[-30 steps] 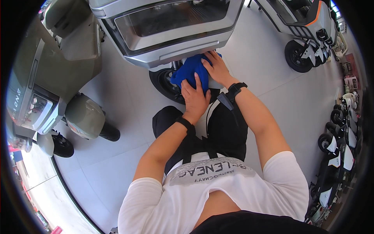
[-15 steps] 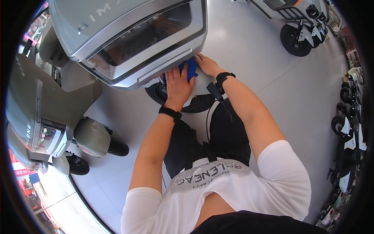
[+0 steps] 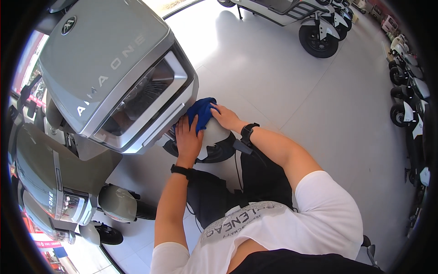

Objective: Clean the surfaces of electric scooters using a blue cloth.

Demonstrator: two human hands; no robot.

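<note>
A blue cloth point(image 3: 201, 110) lies on the gray wheel cover point(image 3: 216, 133). The left hand point(image 3: 188, 139) is flat on the cloth, fingers out. The right hand point(image 3: 225, 117) touches it too; I can't tell if it grips.

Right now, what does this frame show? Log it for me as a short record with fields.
Left hand: fingers spread, at the blue cloth's lower left
Right hand: fingertips on the cloth's right side
Cloth state: bunched, against a pale fender
Under fender: black wheel
Left of cloth: grey scooter front
Upper right: parked scooter
</note>
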